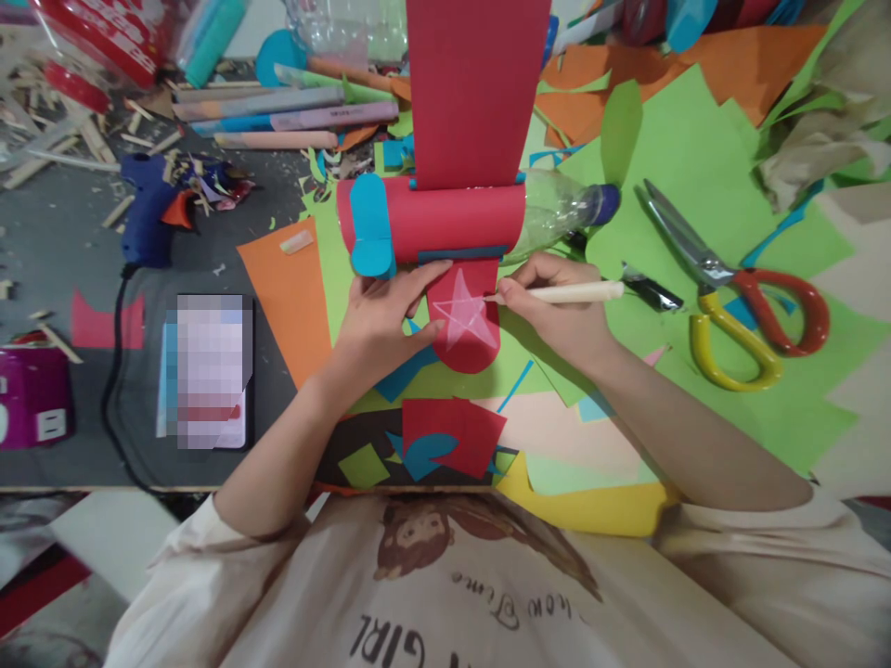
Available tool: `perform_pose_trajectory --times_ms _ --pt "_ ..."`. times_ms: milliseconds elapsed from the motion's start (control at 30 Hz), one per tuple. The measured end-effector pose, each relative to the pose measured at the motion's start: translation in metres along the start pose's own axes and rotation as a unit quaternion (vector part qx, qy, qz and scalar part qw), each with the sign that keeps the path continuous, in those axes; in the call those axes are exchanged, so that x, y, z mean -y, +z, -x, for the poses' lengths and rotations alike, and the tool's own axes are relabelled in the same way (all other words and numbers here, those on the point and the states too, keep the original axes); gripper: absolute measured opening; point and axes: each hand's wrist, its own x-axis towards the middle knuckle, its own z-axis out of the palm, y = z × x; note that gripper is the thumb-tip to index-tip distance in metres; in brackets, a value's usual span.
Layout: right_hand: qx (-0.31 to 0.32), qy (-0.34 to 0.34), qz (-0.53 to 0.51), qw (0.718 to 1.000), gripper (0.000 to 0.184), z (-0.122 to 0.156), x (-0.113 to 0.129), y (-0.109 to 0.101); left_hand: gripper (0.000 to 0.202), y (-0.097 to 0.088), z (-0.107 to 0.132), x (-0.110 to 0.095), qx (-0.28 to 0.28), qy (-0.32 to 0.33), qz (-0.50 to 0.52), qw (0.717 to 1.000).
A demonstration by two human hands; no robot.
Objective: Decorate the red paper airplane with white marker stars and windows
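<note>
Bottle [480, 220] lies sideways on green paper [668, 139], cap [602, 204] toward the right. Red wrap covers most of the body; neck end is bare, see-through. Blue tab [372, 223] across the left end. Long red upper wing [477, 93] runs off the far side; short lower wing [480, 276], rounded end, points at the wearer. Pale five-point star [461, 314] on it, outline plus light strokes inside.

Left hand [390, 320]: palm down, fingers loosely spread, grasping nothing; index and thumb tips rest on the lower wing's left side. Right hand [567, 315]: pen [577, 293] pinched near its tip, barrel roughly level, tip at the star's right edge. Both forearms angle inward.
</note>
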Motion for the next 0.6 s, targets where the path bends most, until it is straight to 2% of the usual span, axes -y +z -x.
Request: perform_pose_trajectory --times_ms 200,333,433,600 --pt "-0.049 0.014 -0.034 0.998 0.048 0.000 -0.004 -0.002 0.056 0.002 0.000 0.001 0.001 -0.012 -0.002 1.000" --pt "-0.051 0.022 -0.065 0.996 0.051 -0.002 -0.005 -0.003 0.057 0.002 0.000 0.001 -0.002 -0.011 -0.010 1.000" --pt "-0.017 0.018 -0.082 0.996 0.042 -0.003 0.001 -0.003 0.056 0.001 -0.001 0.000 0.002 -0.011 -0.013 1.000" --pt "0.099 -0.010 -0.106 0.989 0.024 -0.001 0.011 0.000 0.055 0.000 -0.001 -0.001 0.006 -0.009 -0.004 1.000"
